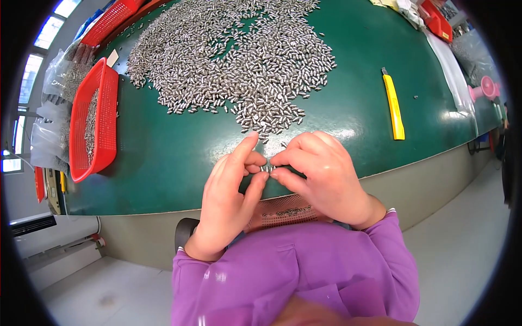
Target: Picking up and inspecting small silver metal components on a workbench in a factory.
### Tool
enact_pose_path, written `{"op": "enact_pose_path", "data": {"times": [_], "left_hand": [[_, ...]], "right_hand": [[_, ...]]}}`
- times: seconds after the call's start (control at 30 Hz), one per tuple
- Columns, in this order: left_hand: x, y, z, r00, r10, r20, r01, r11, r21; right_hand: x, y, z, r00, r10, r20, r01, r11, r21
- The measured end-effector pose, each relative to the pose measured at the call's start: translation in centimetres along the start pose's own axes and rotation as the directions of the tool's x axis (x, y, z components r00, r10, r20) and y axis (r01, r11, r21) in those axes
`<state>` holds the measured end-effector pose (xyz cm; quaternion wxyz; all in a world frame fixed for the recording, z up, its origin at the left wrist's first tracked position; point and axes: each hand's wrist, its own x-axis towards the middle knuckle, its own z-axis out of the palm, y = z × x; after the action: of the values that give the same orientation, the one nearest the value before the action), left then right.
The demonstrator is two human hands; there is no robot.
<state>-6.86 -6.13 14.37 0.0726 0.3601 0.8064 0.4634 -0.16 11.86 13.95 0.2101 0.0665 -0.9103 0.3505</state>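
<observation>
Between the fingertips of both hands, just above the table's near edge, is a small ridged silver metal part [268, 169]. My left hand [224, 182] pinches one end with thumb and bent fingers, its index finger pointing up and away. Thumb and index finger of my right hand [328, 169] close on the other end. Whether it is one piece or two end to end, I cannot tell. Just beyond my fingers begins a wide pile of similar spindle-shaped metal parts [217, 76]. Below my hands, a pinkish mesh basket [258, 218] holds several such parts.
A red plastic basket [110, 117] with metal parts stands on the green table [359, 103] at left, beside clear bags [50, 144] of parts. A yellow utility knife [393, 106] lies at right. Farther right are a red bin [436, 22] and a pink object [485, 88].
</observation>
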Motion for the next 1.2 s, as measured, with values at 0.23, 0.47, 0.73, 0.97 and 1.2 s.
{"op": "enact_pose_path", "data": {"times": [0.23,0.47,0.73,0.97,1.2], "left_hand": [[0.1,-0.2,0.0,0.999,-0.026,0.019,0.026,1.000,0.002],[0.0,-0.7,-0.1,0.999,-0.010,0.044,0.011,1.000,-0.028],[0.1,-0.6,-0.2,0.998,0.022,0.057,-0.022,1.000,-0.010],[0.0,-0.8,-0.4,0.998,0.017,0.061,-0.014,0.999,-0.049],[-0.1,-1.2,-0.4,0.999,0.014,0.052,-0.011,0.998,-0.059]], "right_hand": [[0.2,0.0,0.4,1.000,-0.005,-0.002,0.005,1.000,-0.012],[0.1,-0.2,0.5,0.999,-0.036,0.018,0.036,0.999,-0.005],[0.0,-0.3,0.5,1.000,-0.029,0.011,0.029,1.000,-0.009],[-0.2,0.1,0.4,0.999,-0.032,0.020,0.031,0.999,0.037],[-0.1,0.0,-0.1,0.997,0.011,0.075,-0.015,0.998,0.061]]}}
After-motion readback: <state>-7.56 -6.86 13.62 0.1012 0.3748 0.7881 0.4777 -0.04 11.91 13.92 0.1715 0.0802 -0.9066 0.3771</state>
